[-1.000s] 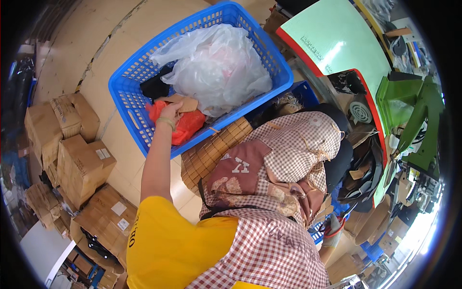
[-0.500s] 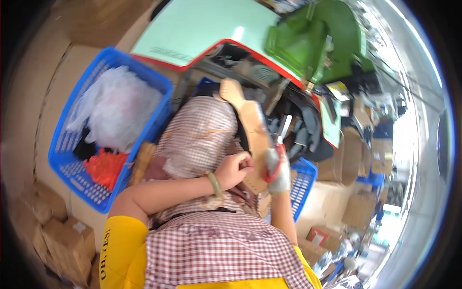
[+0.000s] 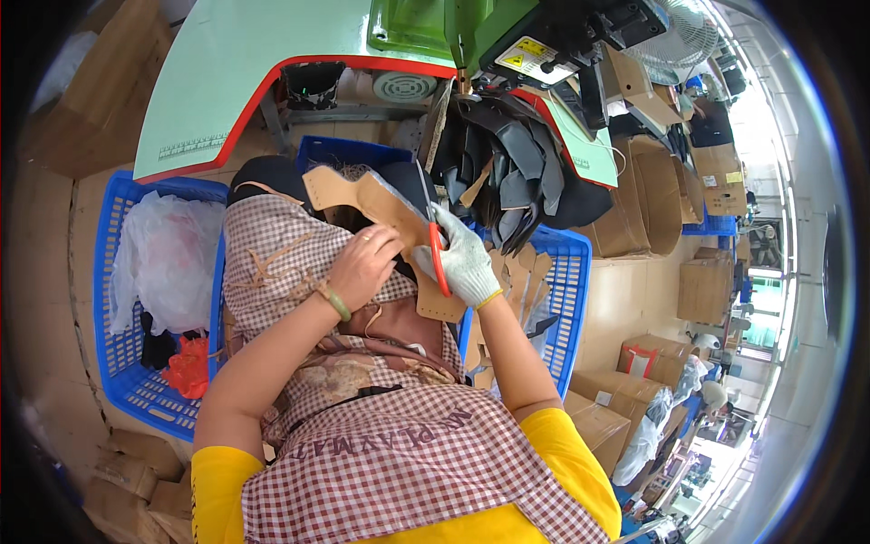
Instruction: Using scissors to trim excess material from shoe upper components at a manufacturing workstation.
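A long, curved tan leather piece (image 3: pixel 385 207) with a row of small holes at its near end lies across my lap. My left hand (image 3: pixel 364 263), bare and wearing a green bangle, has its fingers curled together at the left edge of the piece. My right hand (image 3: pixel 462 258), in a whitish knit glove, grips red-handled scissors (image 3: pixel 439 260). Their blades point away from me, along the leather's right edge. The gloved thumb lies by the leather; whether it also pinches it I cannot tell. Thin tan strips (image 3: pixel 272 258) lie on my checked apron (image 3: pixel 390 471).
A blue basket (image 3: pixel 116 272) with white plastic bags stands left. To the right, another blue basket (image 3: pixel 576 281) holds tan cut pieces (image 3: pixel 521 281). A pale green, red-edged table (image 3: pixel 227 72) carries a green machine (image 3: pixel 412 27). Dark pieces (image 3: pixel 517 150) hang near it.
My view has shifted and steadied. The scissors have moved from beside the leather to lie along its right edge, blades pointing away. My left hand stays at the leather's left edge.
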Demonstrator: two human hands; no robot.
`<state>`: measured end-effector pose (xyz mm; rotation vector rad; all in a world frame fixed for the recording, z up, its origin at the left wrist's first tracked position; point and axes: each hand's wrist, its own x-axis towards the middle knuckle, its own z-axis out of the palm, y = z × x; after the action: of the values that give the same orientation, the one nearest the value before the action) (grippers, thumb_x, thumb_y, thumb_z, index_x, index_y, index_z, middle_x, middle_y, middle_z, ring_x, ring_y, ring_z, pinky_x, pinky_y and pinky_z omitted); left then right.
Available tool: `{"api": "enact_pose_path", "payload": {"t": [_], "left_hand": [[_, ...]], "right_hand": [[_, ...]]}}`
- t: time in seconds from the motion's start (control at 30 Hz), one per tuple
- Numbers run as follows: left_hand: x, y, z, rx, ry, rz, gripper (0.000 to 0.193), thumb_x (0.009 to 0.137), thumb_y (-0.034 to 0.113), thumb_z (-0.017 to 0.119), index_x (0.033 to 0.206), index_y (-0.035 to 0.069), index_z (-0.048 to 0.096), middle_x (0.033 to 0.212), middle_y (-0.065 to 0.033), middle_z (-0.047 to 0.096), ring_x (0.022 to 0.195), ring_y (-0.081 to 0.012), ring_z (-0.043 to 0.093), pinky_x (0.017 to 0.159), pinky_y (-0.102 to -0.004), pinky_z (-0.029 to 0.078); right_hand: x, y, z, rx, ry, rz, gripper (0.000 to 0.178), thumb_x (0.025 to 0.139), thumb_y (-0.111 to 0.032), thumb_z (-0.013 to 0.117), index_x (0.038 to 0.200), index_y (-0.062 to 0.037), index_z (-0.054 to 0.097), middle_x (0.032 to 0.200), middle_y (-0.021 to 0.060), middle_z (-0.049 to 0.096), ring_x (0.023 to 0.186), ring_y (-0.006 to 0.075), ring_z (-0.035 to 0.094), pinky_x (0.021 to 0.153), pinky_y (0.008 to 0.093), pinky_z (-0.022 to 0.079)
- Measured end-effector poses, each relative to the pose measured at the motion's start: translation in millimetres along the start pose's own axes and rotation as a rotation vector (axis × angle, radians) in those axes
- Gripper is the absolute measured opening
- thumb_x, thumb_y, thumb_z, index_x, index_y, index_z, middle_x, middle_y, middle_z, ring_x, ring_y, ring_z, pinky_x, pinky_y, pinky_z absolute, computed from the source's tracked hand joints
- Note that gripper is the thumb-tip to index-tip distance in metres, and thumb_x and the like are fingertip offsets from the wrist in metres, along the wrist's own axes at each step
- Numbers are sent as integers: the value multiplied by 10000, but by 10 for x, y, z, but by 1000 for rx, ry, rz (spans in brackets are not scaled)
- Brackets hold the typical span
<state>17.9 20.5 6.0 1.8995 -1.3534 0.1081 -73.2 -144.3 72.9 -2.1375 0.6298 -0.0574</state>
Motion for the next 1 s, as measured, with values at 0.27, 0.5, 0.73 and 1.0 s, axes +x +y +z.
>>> {"api": "enact_pose_path", "payload": {"t": [0.27, 0.5, 0.73, 1.0], "left_hand": [[204, -312, 207, -563, -149, -329, 281, 649, 26, 722, 897, 29, 589, 941, -124, 588, 942, -322, 575, 843, -369, 469], [75, -437, 137, -690, -87, -417, 275, 665, 8, 730, 904, 25, 595, 951, -113, 594, 931, -303, 597, 833, -352, 476], [33, -74, 266, -212, 65, -104, 156, 712, 35, 703, 858, 31, 648, 954, -102, 631, 952, -288, 599, 843, -377, 489], [96, 103, 409, -68, 38, 63, 176, 740, 57, 686, 906, 6, 661, 998, -131, 645, 1007, -300, 608, 894, -377, 502]], "right_hand": [[50, 13, -22, -6, -34, 63, 698, 692, -261, 722, 1322, -52, 503, 1103, 157, 649, 992, 212, 631, 890, 304, 471], [180, -217, 88, -17, -75, 49, 671, 705, -308, 713, 1299, -59, 524, 1118, 202, 638, 1044, 293, 632, 888, 342, 479], [162, 183, -66, 3, -60, 163, 725, 669, -297, 747, 1293, -11, 516, 1078, 170, 643, 938, 232, 624, 858, 316, 471], [-409, -55, -424, 475, 403, 176, 700, 773, 1, 686, 1405, -19, 386, 838, 1, 523, 692, 53, 510, 613, 198, 449]]}}
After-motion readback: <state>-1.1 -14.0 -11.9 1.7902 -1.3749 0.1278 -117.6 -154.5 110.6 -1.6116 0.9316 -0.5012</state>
